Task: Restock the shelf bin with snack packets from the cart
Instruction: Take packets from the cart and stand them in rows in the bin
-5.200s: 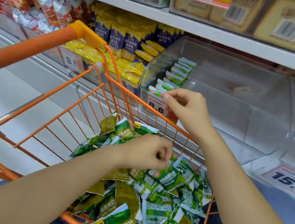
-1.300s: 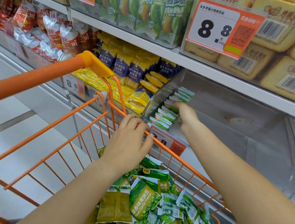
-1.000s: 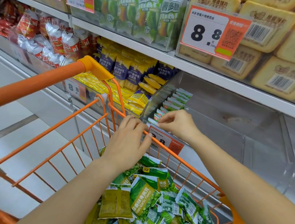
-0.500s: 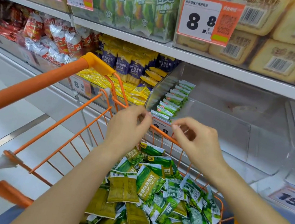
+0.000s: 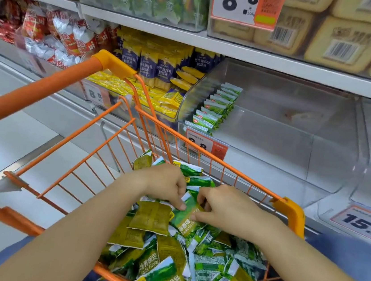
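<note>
Snack packets, green and olive, lie heaped in the orange wire cart that fills the lower half of the view. Both hands are down in the heap near its twelve o'clock edge. The left hand has its fingers curled, its fingertips pinching the edge of one green packet. The right hand, just at three o'clock of the left, grips the same packet with curled fingers and thumb. Beyond the cart, at one o'clock, sits the clear shelf bin. A single row of green packets stands on edge along its nine o'clock wall. An orange price tag hangs on the bin's front, partly behind the cart rim.
</note>
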Demonstrator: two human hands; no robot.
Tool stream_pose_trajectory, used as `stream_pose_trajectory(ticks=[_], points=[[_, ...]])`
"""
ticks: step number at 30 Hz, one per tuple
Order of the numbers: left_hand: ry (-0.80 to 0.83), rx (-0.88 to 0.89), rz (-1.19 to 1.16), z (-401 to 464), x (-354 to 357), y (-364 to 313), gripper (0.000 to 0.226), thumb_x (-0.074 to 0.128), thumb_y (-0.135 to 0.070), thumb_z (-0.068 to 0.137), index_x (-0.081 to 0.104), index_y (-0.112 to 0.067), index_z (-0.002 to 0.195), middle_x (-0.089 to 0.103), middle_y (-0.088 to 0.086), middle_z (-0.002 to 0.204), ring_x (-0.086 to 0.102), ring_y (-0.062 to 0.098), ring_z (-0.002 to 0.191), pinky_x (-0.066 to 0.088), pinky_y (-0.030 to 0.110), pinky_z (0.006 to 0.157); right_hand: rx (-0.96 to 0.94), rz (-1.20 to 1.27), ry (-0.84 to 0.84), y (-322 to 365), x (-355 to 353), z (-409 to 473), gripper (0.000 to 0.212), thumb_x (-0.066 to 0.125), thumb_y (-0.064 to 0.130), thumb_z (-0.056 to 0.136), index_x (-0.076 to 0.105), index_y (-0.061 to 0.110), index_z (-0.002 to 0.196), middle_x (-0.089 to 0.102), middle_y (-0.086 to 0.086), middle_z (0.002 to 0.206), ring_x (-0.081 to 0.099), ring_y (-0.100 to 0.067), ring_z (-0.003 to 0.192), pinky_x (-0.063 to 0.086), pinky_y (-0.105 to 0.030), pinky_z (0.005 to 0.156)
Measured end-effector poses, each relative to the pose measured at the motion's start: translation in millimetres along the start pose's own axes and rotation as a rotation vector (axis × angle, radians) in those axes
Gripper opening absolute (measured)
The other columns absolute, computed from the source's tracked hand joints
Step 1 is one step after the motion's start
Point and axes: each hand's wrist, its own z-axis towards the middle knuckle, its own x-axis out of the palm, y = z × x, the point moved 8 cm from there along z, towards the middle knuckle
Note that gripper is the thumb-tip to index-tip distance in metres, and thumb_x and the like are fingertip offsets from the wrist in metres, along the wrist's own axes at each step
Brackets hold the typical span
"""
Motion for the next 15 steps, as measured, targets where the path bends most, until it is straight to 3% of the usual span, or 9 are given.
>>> stream_pose_trajectory(ticks=[2,5,8,10,12,15], points=[[-0.022,0.09,-0.147,-9.0,-12.9,-12.5,0.018,0.077,-0.029,0.08,0.066,-0.018,0.071,0.054,-0.008,0.061,0.047,0.007,0.058,0.037,0.02,0.057,-0.011,-0.019,-0.031,2.0,-6.7,-4.9,0.042,0.055,0.06,0.085,0.053,0.022,0.102,0.058,0.006,0.084,0.053,-0.016,0.079,0.041,-0.03,0.058],[-0.065,0.221,-0.34,-25.3,-28.8,-33.5,0.012,0.075,-0.026,0.083,0.07,-0.018,0.076,0.065,0.006,0.078,0.057,0.016,0.071,0.045,0.032,0.07,-0.013,0.082,-0.18,-1.3,-31.4,-23.5,0.028,0.059,0.058,0.084,0.05,0.031,0.088,0.045,0.012,0.066,0.046,-0.011,0.069,0.034,-0.03,0.054],[-0.141,0.297,-0.547,-34.2,-40.7,-62.8,0.012,0.07,-0.025,0.084,0.067,-0.015,0.077,0.063,-0.008,0.068,0.056,0.004,0.065,0.042,0.016,0.065,0.001,0.425,-0.353,-14.9,-49.6,-55.5,0.02,0.069,0.045,0.082,0.052,0.04,0.074,0.052,0.02,0.058,0.047,0.001,0.059,0.033,-0.021,0.054],[-0.148,0.35,-0.603,-33.9,-43.0,-91.6,0.019,0.072,-0.034,0.083,0.068,-0.016,0.08,0.067,-0.003,0.075,0.062,0.004,0.071,0.046,0.015,0.066,0.034,0.599,-0.503,-36.0,-57.3,-82.5,0.021,0.072,0.044,0.078,0.055,0.037,0.069,0.054,0.015,0.058,0.047,-0.004,0.057,0.033,-0.022,0.054],[-0.114,0.412,-0.587,-28.2,-37.8,-129.0,0.023,0.077,-0.033,0.079,0.069,-0.015,0.091,0.072,0.003,0.088,0.066,0.01,0.075,0.051,0.019,0.067,0.096,0.758,-0.658,-66.1,-62.1,-112.8,0.017,0.069,0.045,0.073,0.062,0.03,0.073,0.053,0.004,0.058,0.043,-0.006,0.054,0.033,-0.027,0.054],[-0.191,0.493,-0.567,-7.2,-31.9,-191.1,0.029,0.078,-0.024,0.073,0.069,-0.009,0.096,0.074,0.003,0.091,0.068,0.008,0.076,0.054,0.02,0.069,0.175,0.92,-0.84,-115.1,-66.7,-160.1,0.017,0.069,0.042,0.073,0.069,0.027,0.082,0.056,0.011,0.062,0.041,-0.002,0.055,0.032,-0.023,0.055]])
